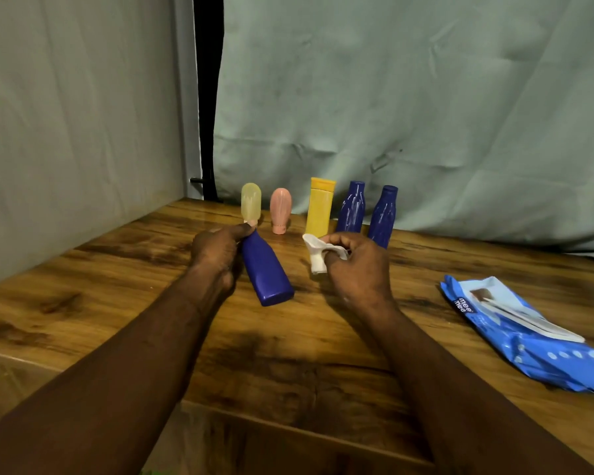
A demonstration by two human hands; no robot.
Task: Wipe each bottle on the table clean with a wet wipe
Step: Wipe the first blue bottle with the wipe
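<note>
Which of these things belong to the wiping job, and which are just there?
In the job: blue bottle held by left hand; wet wipe in right hand; pale bottle, pink bottle, yellow bottle, two dark blue bottles standing; wipes pack.
Just there: cloth backdrop; table.

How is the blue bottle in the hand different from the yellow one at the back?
The blue bottle is tilted, gripped near its top by the left hand; the yellow bottle stands upright in the row. One is dark blue, the other yellow. Neither shows a label.

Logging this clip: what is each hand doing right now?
Left hand: grips the tilted dark blue plastic bottle by its neck.
Right hand: pinches the crumpled white wet wipe.
</note>
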